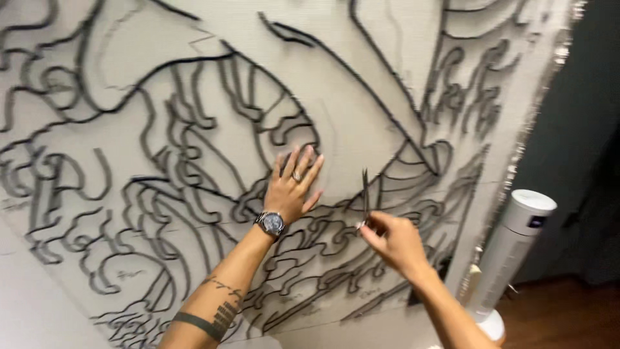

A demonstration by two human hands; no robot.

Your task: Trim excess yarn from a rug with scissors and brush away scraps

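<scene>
1. The left hand [292, 187] lies flat against a large pale tufting cloth [361, 110], fingers spread wide and pointing up, holding nothing.
2. A ring sits on one finger of that hand, and a wristwatch [271, 223] with a dark face is strapped at the wrist just below it.
3. The left forearm carries dark tattoo bands near the lower edge of the view.
4. The right hand [395, 242] is closed around the handles of a slim pair of scissors [365, 194], gripping them between thumb and fingers.
5. The scissors stand nearly upright, blades pointing up, their tips near the cloth just to the right of the left hand; whether the tips touch the cloth cannot be told.
6. The cloth is stretched upright and covered with thick black yarn outlines [194, 129] forming curling, wave-like shapes.
7. Both hands work near the middle of the cloth, close together but not touching.
8. At the cloth's right edge the fabric is frayed, and beyond it stands a white tower fan [510, 252] on a dark wooden floor [562, 310].
</scene>
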